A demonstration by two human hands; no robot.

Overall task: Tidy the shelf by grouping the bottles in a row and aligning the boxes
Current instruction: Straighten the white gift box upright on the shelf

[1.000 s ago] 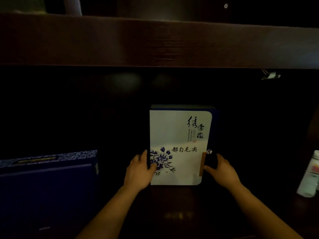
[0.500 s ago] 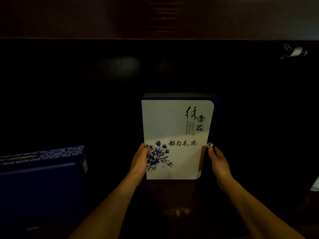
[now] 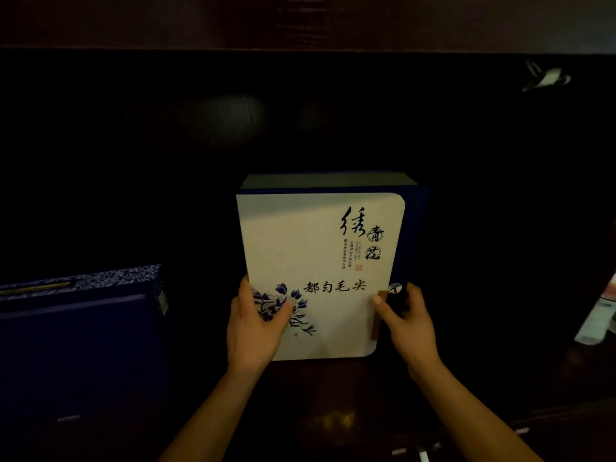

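A white-and-blue tea box with black calligraphy and a blue flower stands upright on the dark wooden shelf, in the middle of the view. My left hand grips its lower left edge, thumb across the flower print. My right hand grips its lower right edge by the brown clasp, thumb on the front. A white bottle shows partly at the right border. A dark blue box stands at the left.
The shelf's back is very dark and its contents cannot be made out. A wooden shelf board runs overhead. A small white clip-like thing hangs at the upper right.
Both hands have shifted their grip on the tea box, thumbs now over its front. The box looks closer and slightly turned, and the bottle is back in view at the right.
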